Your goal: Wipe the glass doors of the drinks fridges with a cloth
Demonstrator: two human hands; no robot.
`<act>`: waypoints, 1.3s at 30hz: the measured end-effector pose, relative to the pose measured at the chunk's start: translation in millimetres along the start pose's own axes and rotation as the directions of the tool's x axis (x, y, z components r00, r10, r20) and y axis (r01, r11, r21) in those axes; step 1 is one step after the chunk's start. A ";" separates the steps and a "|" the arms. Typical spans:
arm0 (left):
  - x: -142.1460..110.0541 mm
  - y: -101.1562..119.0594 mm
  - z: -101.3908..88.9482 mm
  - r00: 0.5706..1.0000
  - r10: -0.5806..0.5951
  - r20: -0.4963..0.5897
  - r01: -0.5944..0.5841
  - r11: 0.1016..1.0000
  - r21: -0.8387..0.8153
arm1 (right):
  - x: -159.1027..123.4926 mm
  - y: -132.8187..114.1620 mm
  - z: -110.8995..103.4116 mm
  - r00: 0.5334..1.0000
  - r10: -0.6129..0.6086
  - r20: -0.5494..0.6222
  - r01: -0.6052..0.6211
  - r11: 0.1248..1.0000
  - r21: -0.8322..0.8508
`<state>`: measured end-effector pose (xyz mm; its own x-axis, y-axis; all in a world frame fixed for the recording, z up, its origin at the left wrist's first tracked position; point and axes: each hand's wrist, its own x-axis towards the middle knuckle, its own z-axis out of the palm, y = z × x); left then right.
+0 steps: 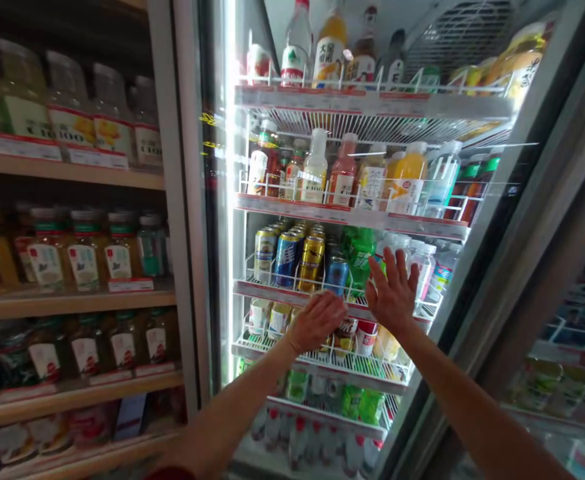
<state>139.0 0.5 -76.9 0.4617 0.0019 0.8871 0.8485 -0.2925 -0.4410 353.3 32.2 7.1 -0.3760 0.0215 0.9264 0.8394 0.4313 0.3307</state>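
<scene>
In the head view, the left hand (pixel 317 323) extends flat, apparently empty, near a blue can (pixel 338 272); the right hand (pixel 393 293), empty with fingers spread, is near green bottles (pixel 361 250) on a cooler shelf (pixel 267 289). This looks like reaching; gripping would need closed fingers.
</scene>
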 end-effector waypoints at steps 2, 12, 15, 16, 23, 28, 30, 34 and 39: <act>-4.9 4.2 1.4 0.992 0.106 0.069 -0.103 0.994 -0.047 | -3.3 11.4 -4.4 1.000 -0.013 0.010 0.013 1.000 -0.003; -4.1 -9.6 -0.2 0.996 -0.086 0.002 0.086 0.996 -0.017 | -38.1 -8.9 -4.9 0.994 -0.046 0.099 0.040 0.997 0.062; -17.8 -17.1 -4.4 0.995 0.044 0.093 -0.039 0.998 -0.048 | -37.9 -16.4 -0.2 0.992 -0.073 0.100 0.066 0.995 0.070; -26.8 -28.2 -9.4 0.996 -0.059 0.065 0.060 0.998 -0.019 | -37.5 -15.0 0.6 0.992 -0.081 0.094 0.074 0.995 0.068; -56.5 -36.6 -15.9 0.913 -0.395 -0.101 0.403 0.913 0.068 | -36.9 -5.0 3.0 0.994 -0.100 0.034 0.098 0.993 0.059; -47.7 -50.1 -20.2 0.965 -0.259 -0.043 0.261 0.963 0.065 | -37.3 -6.1 3.9 0.993 -0.113 0.018 0.113 0.993 0.043; -49.1 -66.4 -27.8 0.861 -0.469 -0.196 0.496 0.861 0.116 | -38.8 -8.7 3.6 0.994 -0.104 0.021 0.103 0.993 0.061; -40.3 -63.8 -29.8 0.884 -0.432 -0.181 0.455 0.883 0.115 | -33.9 -15.6 0.4 0.996 -0.085 0.007 0.084 0.991 0.100; 0.6 -86.0 -32.1 0.990 -0.138 -0.023 0.139 0.989 0.046 | 7.7 5.0 -5.4 0.999 -0.003 -0.050 0.007 0.997 0.080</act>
<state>58.0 -5.1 -34.1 0.3345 0.0205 0.9422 0.9154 -0.2448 -0.3197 356.7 29.7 16.8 -0.3582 -0.0253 0.9333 0.8026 0.5023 0.3216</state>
